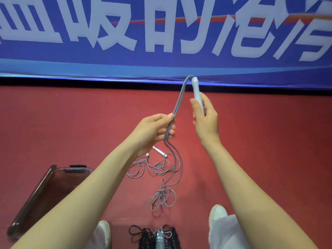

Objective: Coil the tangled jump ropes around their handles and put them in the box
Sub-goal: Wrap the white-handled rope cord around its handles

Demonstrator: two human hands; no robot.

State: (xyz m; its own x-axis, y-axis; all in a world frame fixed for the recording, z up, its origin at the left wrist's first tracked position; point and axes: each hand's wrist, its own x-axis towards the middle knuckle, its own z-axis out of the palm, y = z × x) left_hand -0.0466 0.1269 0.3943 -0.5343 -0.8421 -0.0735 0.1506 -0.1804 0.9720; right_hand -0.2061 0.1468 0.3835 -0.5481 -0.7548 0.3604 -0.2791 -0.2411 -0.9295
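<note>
My right hand (204, 119) grips white jump-rope handles (196, 90) held upright in front of me. A grey rope (179, 97) bends over from the handles' top and runs down as two strands into my left hand (156, 131), which pinches them. Below my left hand the strands hang to a tangled knot (161, 196) near the red floor. A second grey rope (154, 167) with white handles (159, 151) lies tangled on the floor. A clear plastic box (41, 193) stands at the lower left.
Coiled black and grey ropes (158, 237) lie between my white shoes (218, 214) at the bottom edge. A blue banner (161, 56) with white characters stands along the far edge of the red floor (269, 141).
</note>
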